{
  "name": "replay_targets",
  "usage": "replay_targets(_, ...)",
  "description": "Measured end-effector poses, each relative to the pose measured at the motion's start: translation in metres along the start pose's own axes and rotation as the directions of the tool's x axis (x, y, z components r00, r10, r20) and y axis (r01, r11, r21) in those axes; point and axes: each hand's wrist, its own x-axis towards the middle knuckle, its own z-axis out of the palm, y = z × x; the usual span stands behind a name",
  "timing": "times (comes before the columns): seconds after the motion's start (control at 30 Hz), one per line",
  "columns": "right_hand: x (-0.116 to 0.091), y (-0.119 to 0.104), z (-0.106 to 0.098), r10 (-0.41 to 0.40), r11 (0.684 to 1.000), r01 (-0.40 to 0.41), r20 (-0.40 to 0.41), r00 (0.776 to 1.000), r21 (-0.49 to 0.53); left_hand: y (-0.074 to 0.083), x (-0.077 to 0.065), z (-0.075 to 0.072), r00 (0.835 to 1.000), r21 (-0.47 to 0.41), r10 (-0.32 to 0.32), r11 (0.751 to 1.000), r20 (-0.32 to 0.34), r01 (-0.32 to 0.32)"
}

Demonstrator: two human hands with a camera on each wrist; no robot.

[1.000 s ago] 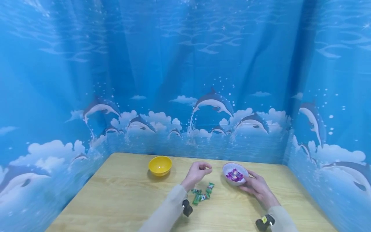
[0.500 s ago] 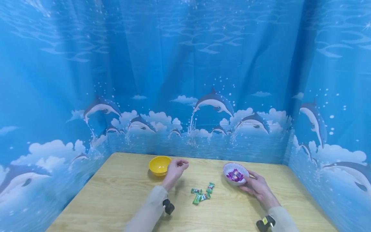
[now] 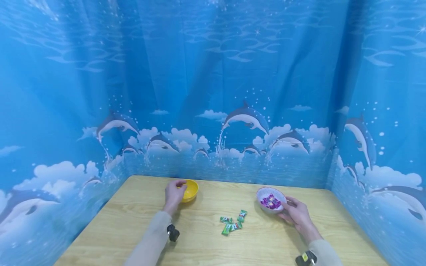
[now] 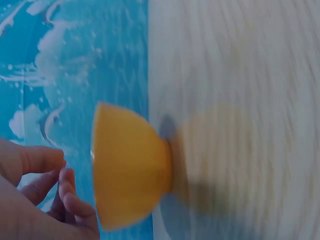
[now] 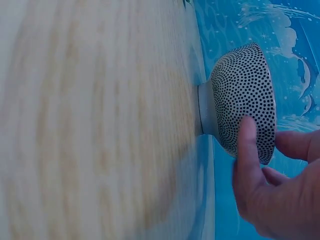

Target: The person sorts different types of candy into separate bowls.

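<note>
My left hand is at the left rim of a yellow bowl. Its fingers are loosely bent near the thumb in the left wrist view, with nothing visible between them and a small gap to the bowl. My right hand grips the near right side of a white bowl, fingers and thumb at its rim and wall. Black dots cover that bowl's outside. Purple-wrapped candies lie inside it. Several green-wrapped candies lie on the table between the hands.
A light wooden table carries everything. Behind it and along both sides hangs a blue curtain printed with dolphins. Each wrist wears a small black camera, such as the left one.
My left hand has moved left, from above the green candies, across the front of the yellow bowl to its left rim. The right hand still holds the white bowl in place.
</note>
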Motion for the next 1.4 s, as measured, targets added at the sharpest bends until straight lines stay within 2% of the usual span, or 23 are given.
replay_targets(0.2,-0.003,-0.003,0.001,-0.074,0.994,0.066,-0.096,0.993,-0.085,-0.014,0.007,-0.014,0.998,0.087,-0.058,0.995,0.009,0.057)
replay_targets(0.3,-0.005,-0.006,0.005,-0.101,0.991,0.088,-0.121,0.988,-0.104,-0.021,0.011,-0.017,0.993,0.080,-0.116,0.990,0.034,0.113)
replay_targets(0.47,-0.008,-0.011,0.014,-0.141,0.982,0.124,-0.112,0.984,-0.143,-0.029,0.017,-0.022,0.976,0.030,-0.196,0.981,0.092,0.194)
replay_targets(0.63,-0.012,-0.016,0.028,-0.126,0.990,0.123,-0.038,0.991,-0.070,-0.036,0.017,-0.026,0.964,-0.055,-0.215,0.973,0.157,0.226)
replay_targets(0.8,-0.016,-0.016,0.042,-0.129,0.990,0.134,0.116,0.985,-0.042,-0.039,0.018,-0.030,0.949,-0.139,-0.236,0.953,0.209,0.268)
replay_targets(0.9,-0.016,-0.010,0.050,-0.133,0.984,0.157,0.245,0.960,-0.079,-0.038,0.018,-0.032,0.941,-0.180,-0.249,0.939,0.227,0.292)
replay_targets(1.03,-0.016,-0.001,0.060,-0.132,0.971,0.201,0.420,0.898,-0.126,-0.036,0.018,-0.033,0.929,-0.224,-0.261,0.920,0.261,0.322)
replay_targets(1.1,-0.016,0.003,0.066,-0.114,0.971,0.199,0.473,0.874,-0.132,-0.036,0.018,-0.034,0.922,-0.235,-0.268,0.912,0.278,0.336)
replay_targets(1.2,-0.016,0.007,0.075,-0.085,0.967,0.193,0.500,0.862,-0.168,-0.037,0.019,-0.033,0.917,-0.233,-0.274,0.909,0.291,0.345)
replay_targets(1.4,-0.013,0.011,0.087,-0.054,0.939,0.206,0.473,0.880,-0.276,-0.039,0.019,-0.033,0.916,-0.223,-0.273,0.912,0.293,0.343)
